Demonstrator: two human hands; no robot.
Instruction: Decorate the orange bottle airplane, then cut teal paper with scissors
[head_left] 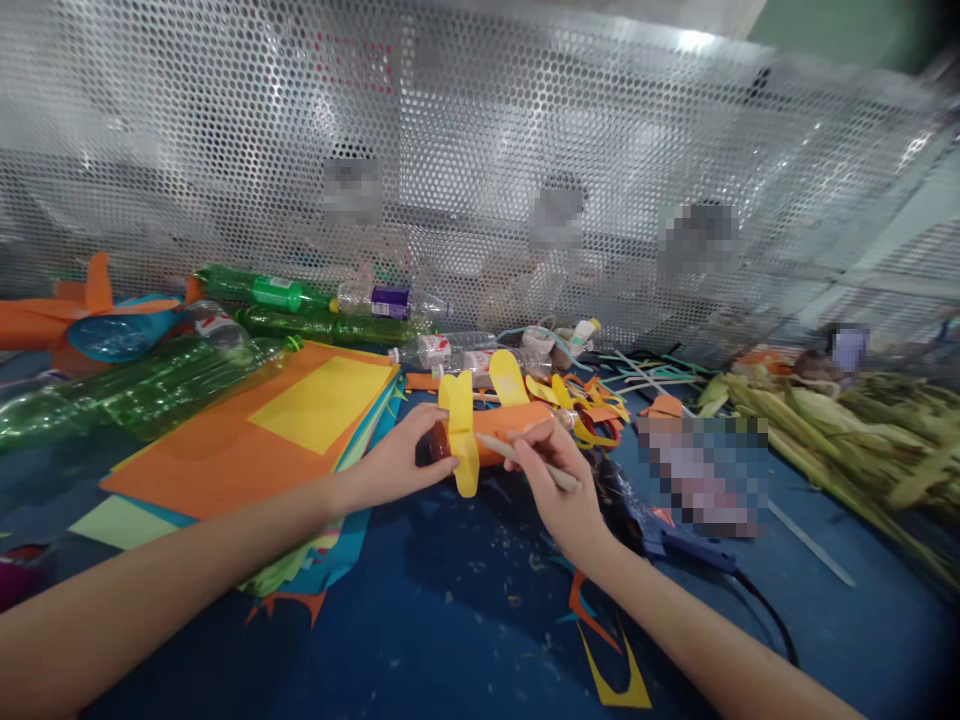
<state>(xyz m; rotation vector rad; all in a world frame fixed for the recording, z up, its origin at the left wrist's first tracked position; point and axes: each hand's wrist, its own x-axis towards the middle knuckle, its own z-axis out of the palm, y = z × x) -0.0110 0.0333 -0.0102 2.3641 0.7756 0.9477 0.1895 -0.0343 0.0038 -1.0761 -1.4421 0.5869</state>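
Observation:
A small plastic bottle wrapped in orange paper point(517, 418) lies across the middle of the view, its dark reddish end toward my left hand. My left hand point(411, 448) is closed around that end, thumb below and fingers above. A yellow paper strip with rounded ends point(463, 450) stands across the bottle beside my fingertips. Pinched in my right hand point(559, 485) is a pale pencil-like stick point(559, 478), its tip pointing left near the yellow strip. Another yellow paper piece point(508, 375) rises from the bottle's far side. My right fingers hide part of the orange paper.
Coloured paper sheets point(225, 450) are stacked at left, near green plastic bottles point(180, 390). A blue glue gun point(679, 540) with a black cord lies at right, beside corn husks point(855, 430). Paper scraps point(622, 690) lie in front. A perforated metal screen point(465, 130) stands behind.

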